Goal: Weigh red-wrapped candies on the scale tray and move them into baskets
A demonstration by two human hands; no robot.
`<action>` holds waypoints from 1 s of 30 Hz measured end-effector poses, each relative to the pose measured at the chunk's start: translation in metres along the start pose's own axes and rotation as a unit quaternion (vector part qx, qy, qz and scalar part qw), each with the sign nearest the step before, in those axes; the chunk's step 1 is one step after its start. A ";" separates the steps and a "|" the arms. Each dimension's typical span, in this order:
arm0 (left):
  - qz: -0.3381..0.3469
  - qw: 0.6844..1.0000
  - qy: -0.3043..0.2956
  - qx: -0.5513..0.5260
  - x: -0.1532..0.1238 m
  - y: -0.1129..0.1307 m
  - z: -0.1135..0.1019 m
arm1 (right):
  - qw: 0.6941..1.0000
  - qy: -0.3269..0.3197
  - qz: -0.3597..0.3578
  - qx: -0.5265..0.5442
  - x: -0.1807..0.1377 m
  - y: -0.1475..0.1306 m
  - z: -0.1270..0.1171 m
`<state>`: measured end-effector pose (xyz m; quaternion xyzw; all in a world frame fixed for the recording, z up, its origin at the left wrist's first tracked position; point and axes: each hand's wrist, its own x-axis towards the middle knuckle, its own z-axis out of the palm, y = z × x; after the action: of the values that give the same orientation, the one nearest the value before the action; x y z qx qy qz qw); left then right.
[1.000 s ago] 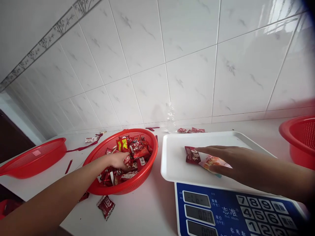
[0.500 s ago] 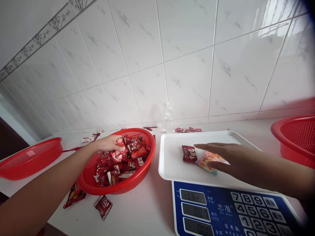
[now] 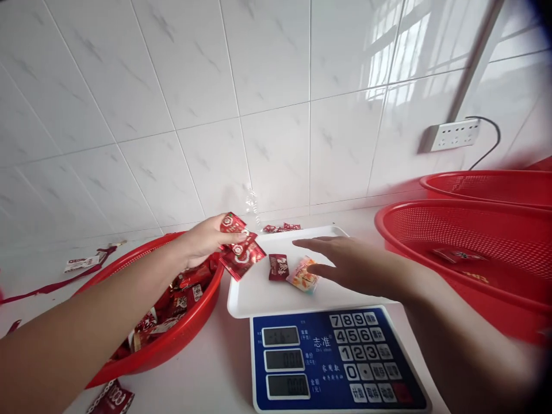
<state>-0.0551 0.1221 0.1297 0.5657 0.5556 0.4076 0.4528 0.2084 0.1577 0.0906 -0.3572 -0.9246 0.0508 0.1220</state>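
My left hand (image 3: 203, 240) is closed on a bunch of red snack packets (image 3: 240, 248), held in the air between the red basket of packets (image 3: 190, 330) and the white scale tray (image 3: 254, 293). My right hand (image 3: 349, 261) hovers over the tray with its fingers stretched out, holding nothing. Just left of its fingertips a dark red packet (image 3: 278, 267) and an orange-pink packet (image 3: 303, 275) lie on the tray. The blue-faced weighing scale (image 3: 332, 359) sits below the tray.
Two large red mesh baskets (image 3: 466, 241) stand at the right, the nearer one with a couple of packets inside. A wall socket (image 3: 455, 135) is above them. A clear bottle (image 3: 251, 206) and loose packets (image 3: 282, 227) lie by the tiled wall. Scraps and a packet (image 3: 112, 398) lie on the counter.
My left hand has lifted a bunch of red packets out of the basket and carried them right to the tray's edge. My right hand has drawn off the orange-pink packet. The view has turned right.
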 end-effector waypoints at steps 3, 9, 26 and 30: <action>0.001 0.998 -0.056 0.023 0.014 -0.004 0.027 | 1.000 0.001 -0.009 0.008 -0.002 0.000 -0.002; -0.018 0.995 -0.032 0.091 0.032 -0.012 0.033 | 0.999 -0.015 -0.027 0.037 0.001 -0.004 0.001; -0.003 0.868 -0.006 0.496 0.029 -0.039 0.038 | 0.992 -0.082 -0.069 0.065 0.003 -0.003 -0.008; -0.040 0.833 -0.077 0.547 0.029 -0.046 0.045 | 0.995 -0.087 -0.042 0.041 0.005 -0.002 -0.007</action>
<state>-0.0226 0.1467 0.0729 0.7280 0.6732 -0.0263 0.1271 0.2050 0.1598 0.0984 -0.3074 -0.9429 0.1145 0.0579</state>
